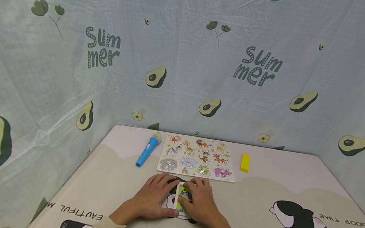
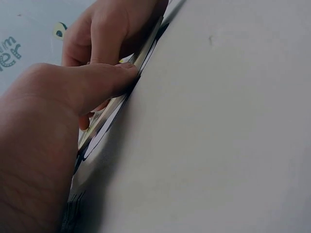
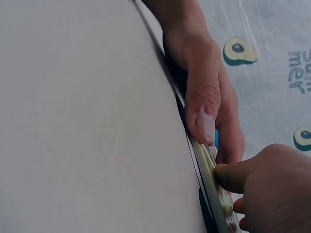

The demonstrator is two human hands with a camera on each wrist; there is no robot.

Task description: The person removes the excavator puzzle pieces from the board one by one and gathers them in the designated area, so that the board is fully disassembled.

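A small rectangular picture board [image 1: 183,192] with a pale frame and a green, yellow and blue face lies between both hands. My left hand [image 1: 155,196] spans its left side, thumb at the near edge and fingers toward the far edge. From the right, my right hand [image 1: 203,201] covers part of the face, its thumb lying on the picture and its other fingers by the far right corner. In the right wrist view the thick layered edge of the board [image 3: 218,208] shows, with the right thumb [image 3: 233,175] against its face. Much of the picture is hidden under the hands.
Just beyond the hands lies a wooden animal puzzle [image 1: 198,157]. A blue toy microphone [image 1: 148,150] is left of it, and a yellow block [image 1: 245,162] right of it. The printed tablecloth [image 1: 258,222] meets avocado-patterned cloth walls [image 1: 182,54] at the back and sides.
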